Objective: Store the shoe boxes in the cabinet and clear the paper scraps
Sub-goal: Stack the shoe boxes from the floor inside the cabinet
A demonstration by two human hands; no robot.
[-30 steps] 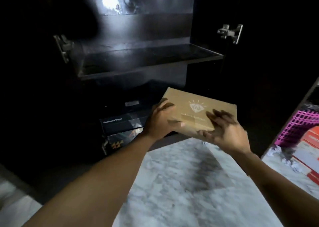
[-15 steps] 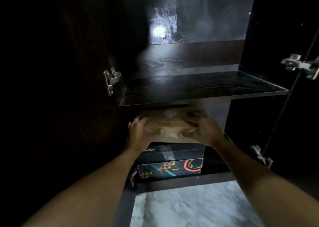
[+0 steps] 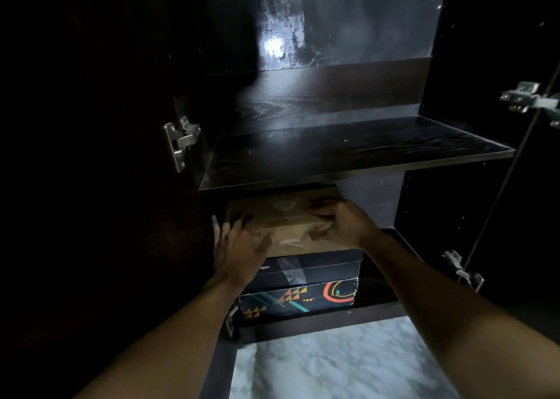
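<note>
A brown cardboard shoe box (image 3: 285, 220) lies in the lower compartment of the dark cabinet (image 3: 357, 153), on top of a black shoe box (image 3: 315, 270). Under that sits a black box with orange triangles and a red ring (image 3: 300, 301). My left hand (image 3: 238, 245) is spread, fingers straight, against the brown box's front left corner. My right hand (image 3: 341, 221) grips the box's right end, fingers over the lid and thumb on the front face. The back of the brown box is hidden under the shelf.
The shelf above the boxes is bare and glossy. Metal hinges (image 3: 180, 139) stick out at the left and at the right (image 3: 527, 98), another low right (image 3: 462, 270). Both doors stand open. White marble floor (image 3: 333, 365) lies below the cabinet.
The brown box went from in front of the cabinet onto the black boxes and slid further in. My left hand let go of it and now lies flat against its corner.
</note>
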